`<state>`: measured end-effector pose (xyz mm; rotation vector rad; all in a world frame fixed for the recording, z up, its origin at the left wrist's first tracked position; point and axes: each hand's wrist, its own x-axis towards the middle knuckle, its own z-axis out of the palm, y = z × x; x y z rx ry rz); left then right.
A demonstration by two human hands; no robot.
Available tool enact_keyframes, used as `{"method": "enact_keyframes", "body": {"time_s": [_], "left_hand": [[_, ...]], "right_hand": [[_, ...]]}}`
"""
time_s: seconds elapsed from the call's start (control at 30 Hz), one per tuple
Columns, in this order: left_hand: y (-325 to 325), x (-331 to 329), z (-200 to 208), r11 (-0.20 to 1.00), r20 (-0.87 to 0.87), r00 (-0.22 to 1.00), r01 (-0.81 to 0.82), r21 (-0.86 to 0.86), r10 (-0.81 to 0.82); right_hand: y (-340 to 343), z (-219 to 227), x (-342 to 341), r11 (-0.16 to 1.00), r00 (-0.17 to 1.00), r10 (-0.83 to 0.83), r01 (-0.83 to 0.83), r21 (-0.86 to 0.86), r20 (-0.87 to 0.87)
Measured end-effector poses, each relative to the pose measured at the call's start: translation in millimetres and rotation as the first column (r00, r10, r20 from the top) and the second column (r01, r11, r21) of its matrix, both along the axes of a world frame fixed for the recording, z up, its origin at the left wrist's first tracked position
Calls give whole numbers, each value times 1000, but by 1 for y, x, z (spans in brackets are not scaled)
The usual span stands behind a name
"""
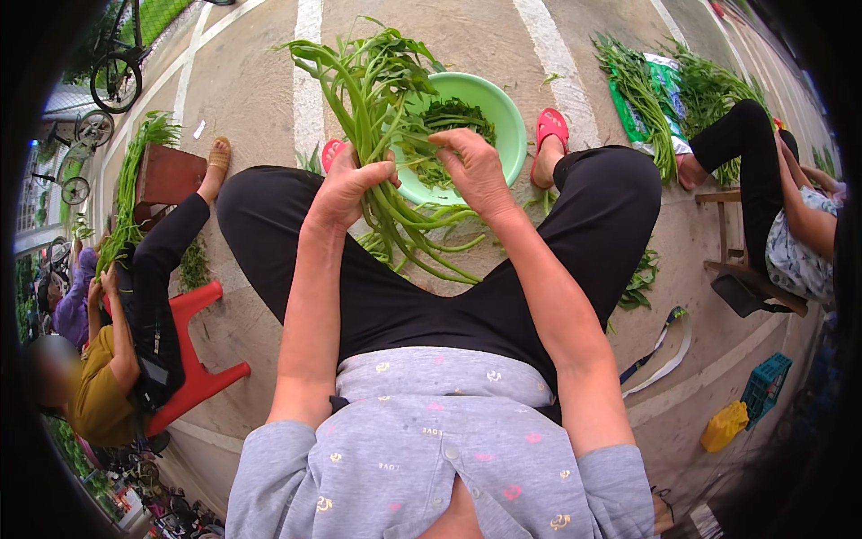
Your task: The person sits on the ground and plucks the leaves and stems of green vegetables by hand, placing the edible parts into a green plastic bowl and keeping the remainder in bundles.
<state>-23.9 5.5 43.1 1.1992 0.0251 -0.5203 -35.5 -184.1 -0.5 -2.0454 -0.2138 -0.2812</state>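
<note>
My left hand (347, 190) is wrapped around a thick bunch of long-stemmed leafy greens (364, 112), which look like water spinach. Their leaves point away from me, and the cut stems (417, 235) hang down between my knees. Thumb and fingers of my right hand (478, 175) pinch together at a leaf (415, 144) on the right side of the bunch. Just beyond both hands, a light green plastic basin (510, 117) stands on the ground with loose picked leaves (458, 117) in it. The bunch covers part of its left rim.
At the left, a person (112, 359) on a red plastic stool (193, 350) handles greens (135, 180) beside a brown box (169, 175). Another person (799, 216) sits at the right near more greens (642, 90). A strap (660, 350), a yellow bag (725, 425) and a teal crate (765, 391) lie nearer right.
</note>
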Motion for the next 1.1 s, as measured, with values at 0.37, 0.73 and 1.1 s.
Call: {"method": "enact_keyframes", "body": {"time_s": [0.37,0.73,1.1], "left_hand": [[-5,1,-4,1000,20,1000,18,-24,-17],[-3,2,-11,1000,5,1000,20,24,-20],[-9,1,-11,998,14,1000,17,68,-18]], "right_hand": [[14,3,-11,992,990,125,-123,-32,58],[10,8,-8,984,974,167,-155,88,-156],[15,8,-9,998,993,35,-39,-39,-113]]}}
